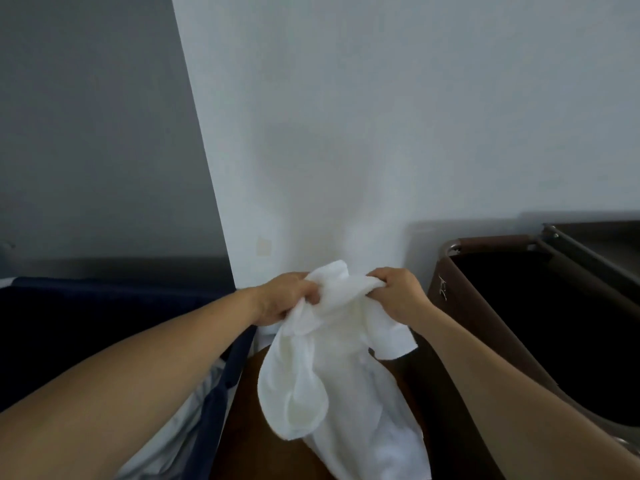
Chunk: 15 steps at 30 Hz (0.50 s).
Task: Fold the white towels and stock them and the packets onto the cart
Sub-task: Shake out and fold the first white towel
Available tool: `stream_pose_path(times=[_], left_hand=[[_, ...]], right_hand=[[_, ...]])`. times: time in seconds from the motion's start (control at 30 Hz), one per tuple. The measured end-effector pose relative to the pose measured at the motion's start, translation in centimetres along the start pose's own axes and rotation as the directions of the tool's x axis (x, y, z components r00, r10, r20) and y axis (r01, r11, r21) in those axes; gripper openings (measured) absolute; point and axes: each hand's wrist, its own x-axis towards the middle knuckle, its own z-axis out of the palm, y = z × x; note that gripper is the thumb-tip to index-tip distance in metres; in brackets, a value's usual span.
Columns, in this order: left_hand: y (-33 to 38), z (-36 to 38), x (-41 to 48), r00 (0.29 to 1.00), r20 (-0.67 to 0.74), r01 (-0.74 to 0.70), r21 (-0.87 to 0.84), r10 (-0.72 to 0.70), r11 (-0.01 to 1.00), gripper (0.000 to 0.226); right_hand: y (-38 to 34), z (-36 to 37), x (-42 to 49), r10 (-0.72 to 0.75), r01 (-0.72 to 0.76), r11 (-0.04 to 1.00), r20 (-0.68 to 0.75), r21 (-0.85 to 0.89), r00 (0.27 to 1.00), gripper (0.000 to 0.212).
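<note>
The person holds a white towel (pixel 332 375) up in both hands, to the left of the brown bag (pixel 460 306) and just clear of its near corner. The left hand (pixel 280 297) has its fingers (pixel 308 292) curled tight round a bunched part of the towel's top edge. The right hand (pixel 398 294), the nearer of the two to the brown bag, pinches the same edge, its fingers (pixel 377 277) folded over the cloth. A short span of towel runs between the two grips, with a loose tip rising above it. The rest hangs crumpled below the fingers, over a brown surface (pixel 242 427). A navy bag (pixel 104 289) lies further left of the brown bag, beyond the left forearm.
</note>
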Motion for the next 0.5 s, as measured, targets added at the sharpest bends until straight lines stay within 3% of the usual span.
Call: stream_pose_path(times=[0.13, 0.23, 0.33, 0.43, 0.5], left_hand=[[-0.9, -0.4, -0.2, 0.997, -0.061, 0.071, 0.326, -0.054, 0.943, 0.021], [-0.4, 0.2, -0.7, 1.0, -0.016, 0.009, 0.442, -0.002, 0.897, 0.054], [0.7, 1.5, -0.9, 0.982, 0.178, -0.145, 0.482, 0.065, 0.864, 0.08], [1.3, 2.4, -0.4, 0.977, 0.112, -0.205, 0.721, 0.181, 0.662, 0.048], [1.5, 2.3, -0.2, 0.968, 0.035, -0.202, 0.7, 0.249, 0.685, 0.018]], right_hand=[[-1.3, -0.3, -0.3, -0.036, 0.039, 0.995, 0.035, -0.091, 0.999, 0.016], [-2.3, -0.3, -0.3, -0.047, 0.048, 0.993, 0.015, -0.105, 0.999, 0.016], [-3.8, 0.1, -0.2, -0.095, 0.1, 0.978, 0.033, -0.182, 0.995, 0.008], [-4.4, 0.1, -0.2, -0.137, 0.14, 0.97, 0.027, -0.2, 0.99, 0.01], [-3.8, -0.4, -0.1, -0.109, 0.111, 0.977, 0.018, -0.183, 0.994, 0.017]])
